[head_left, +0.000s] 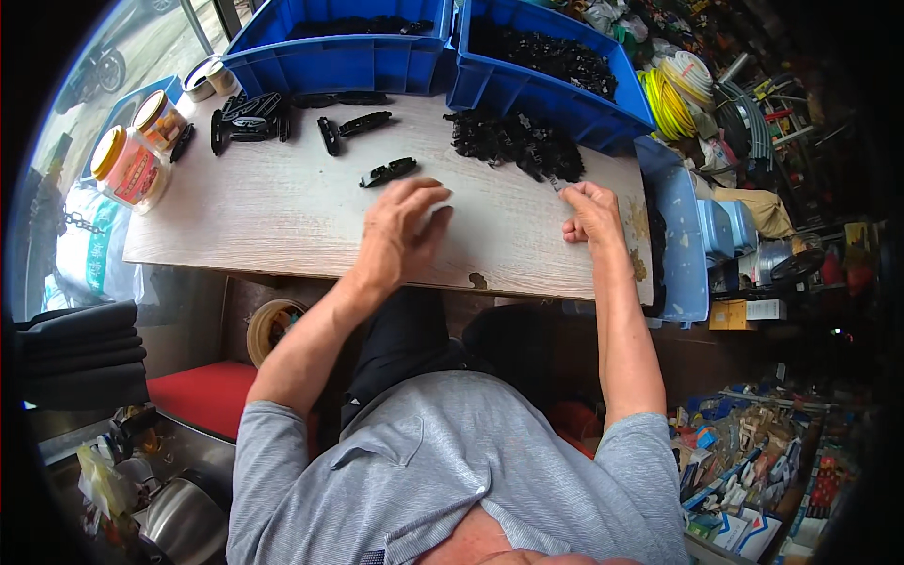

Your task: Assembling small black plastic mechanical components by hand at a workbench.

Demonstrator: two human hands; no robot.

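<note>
My left hand is over the middle of the table, fingers curved and thumb apart, with nothing seen in it. Just beyond its fingertips lies a glossy black elongated plastic part. At the right, my right hand is closed in a pinch beside the near edge of a heap of small black plastic pieces. Whatever its fingertips hold is too small to make out. Two more black elongated parts, one upright-looking and one slanted, lie farther back, and a cluster of similar parts sits to their left.
Two blue bins, left and right, holding black pieces line the table's far side. Yellow-lidded jars stand at the left edge. A light blue bin adjoins the right edge. Coiled yellow hose and clutter lie beyond.
</note>
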